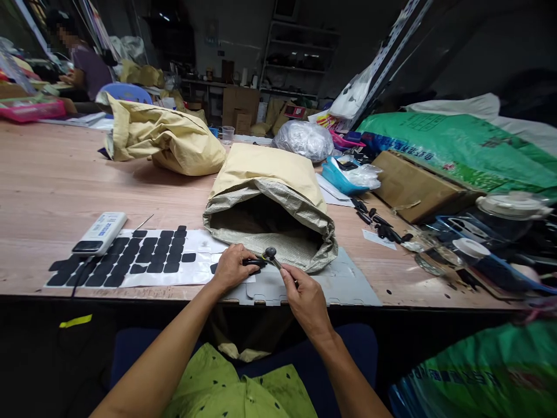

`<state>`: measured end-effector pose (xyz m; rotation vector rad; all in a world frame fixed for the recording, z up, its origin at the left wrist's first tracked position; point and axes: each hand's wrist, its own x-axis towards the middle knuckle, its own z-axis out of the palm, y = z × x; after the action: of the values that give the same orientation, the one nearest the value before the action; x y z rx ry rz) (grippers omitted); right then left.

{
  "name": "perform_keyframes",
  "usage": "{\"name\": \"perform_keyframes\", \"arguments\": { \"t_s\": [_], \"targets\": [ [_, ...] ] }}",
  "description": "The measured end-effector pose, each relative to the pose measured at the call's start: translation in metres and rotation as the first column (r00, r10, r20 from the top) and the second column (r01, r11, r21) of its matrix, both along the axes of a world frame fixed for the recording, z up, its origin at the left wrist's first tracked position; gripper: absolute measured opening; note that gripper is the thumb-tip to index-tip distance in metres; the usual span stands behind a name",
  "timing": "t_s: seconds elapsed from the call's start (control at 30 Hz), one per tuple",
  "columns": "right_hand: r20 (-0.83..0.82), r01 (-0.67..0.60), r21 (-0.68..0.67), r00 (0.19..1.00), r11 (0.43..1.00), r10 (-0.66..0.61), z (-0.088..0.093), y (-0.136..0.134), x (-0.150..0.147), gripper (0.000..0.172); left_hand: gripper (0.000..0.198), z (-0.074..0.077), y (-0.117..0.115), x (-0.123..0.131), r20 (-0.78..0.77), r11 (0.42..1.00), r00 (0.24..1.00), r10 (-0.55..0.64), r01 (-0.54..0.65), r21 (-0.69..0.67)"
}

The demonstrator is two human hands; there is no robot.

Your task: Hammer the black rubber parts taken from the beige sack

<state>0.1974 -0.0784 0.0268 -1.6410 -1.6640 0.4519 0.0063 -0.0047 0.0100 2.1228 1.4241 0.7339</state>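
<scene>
In the head view, my left hand (235, 267) is closed at the table's front edge, its fingers pinching a small black part (256, 262). My right hand (306, 296) grips a slim rod-like piece with a round dark knob (270, 253) at its end, and the knob meets or nearly meets the black part. Exactly what kind of pieces these are is too small to tell. Both hands are just before the mouth of an open woven sack (270, 168), over a grey sheet (348, 284). The sack's inside is dark.
Left of my hands lie a white sheet of black stickers (161, 252) and a white corded device (101, 232). A second sack (174, 133) sits behind. On the right are loose black parts (383, 226), a cardboard box (422, 183) and jars (509, 209). A person (89, 64) sits far left.
</scene>
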Motion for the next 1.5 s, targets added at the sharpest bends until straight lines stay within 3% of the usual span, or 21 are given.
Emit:
{"name": "perform_keyframes", "arguments": {
  "t_s": [0.13, 0.33, 0.43, 0.53, 0.63, 0.73, 0.9, 1.0, 1.1, 1.23, 1.37, 1.5],
  "targets": [
    [-0.003, -0.038, 0.042, 0.999, 0.998, 0.038, 0.004, -0.001, -0.009, 0.032, 0.019, 0.0, 0.0, 0.0, 0.001, 1.0, 1.0, 0.004, -0.004, -0.013],
    [0.083, -0.068, -0.038, 0.994, 0.997, 0.071, -0.002, 0.002, -0.013, 0.03, 0.015, -0.001, 0.0, 0.001, 0.006, 1.0, 1.0, 0.006, -0.005, -0.025],
    [0.12, -0.014, 0.038, 0.993, 0.999, 0.01, 0.004, 0.017, -0.006, 0.031, 0.019, -0.001, 0.0, 0.001, 0.007, 1.0, 1.0, 0.011, -0.01, -0.013],
    [0.273, 0.095, 0.105, 0.954, 0.99, -0.121, 0.007, 0.038, 0.004, 0.029, 0.017, 0.002, -0.001, 0.001, 0.009, 1.0, 1.0, 0.005, -0.004, -0.014],
    [0.481, 0.135, 0.161, 0.854, 0.978, -0.197, -0.004, 0.059, 0.016, 0.025, 0.016, 0.004, -0.003, 0.0, 0.024, 1.0, 1.0, 0.004, -0.004, -0.026],
    [0.584, 0.12, 0.194, 0.783, 0.974, -0.213, -0.021, 0.07, 0.024, 0.022, 0.014, 0.004, -0.003, -0.001, 0.034, 1.0, 0.999, -0.003, 0.004, -0.025],
    [0.588, 0.145, 0.23, 0.767, 0.962, -0.256, -0.033, 0.069, 0.024, 0.022, 0.014, 0.009, -0.005, -0.002, 0.031, 0.998, 0.998, -0.057, 0.058, -0.017],
    [0.59, 0.15, 0.226, 0.765, 0.963, -0.258, -0.031, 0.067, 0.022, 0.022, 0.015, 0.012, -0.025, -0.004, 0.048, 0.98, 0.979, -0.199, 0.198, 0.02],
    [0.597, 0.164, 0.219, 0.757, 0.962, -0.265, -0.029, 0.067, 0.022, 0.023, 0.018, 0.007, -0.056, -0.008, -0.046, 0.921, 0.927, -0.372, 0.375, 0.111],
    [0.594, 0.17, 0.216, 0.759, 0.961, -0.268, -0.03, 0.067, 0.023, 0.023, 0.01, -0.01, -0.085, -0.012, -0.311, 0.862, 0.851, -0.423, 0.484, 0.151],
    [0.592, 0.17, 0.21, 0.761, 0.963, -0.264, -0.03, 0.066, 0.022, 0.023, 0.007, -0.021, -0.087, -0.011, -0.393, 0.859, 0.83, -0.396, 0.486, 0.162],
    [0.596, 0.172, 0.221, 0.755, 0.96, -0.273, -0.031, 0.066, 0.022, 0.023, 0.012, -0.022, -0.085, -0.01, -0.413, 0.862, 0.828, -0.379, 0.478, 0.168]
  ]
}}
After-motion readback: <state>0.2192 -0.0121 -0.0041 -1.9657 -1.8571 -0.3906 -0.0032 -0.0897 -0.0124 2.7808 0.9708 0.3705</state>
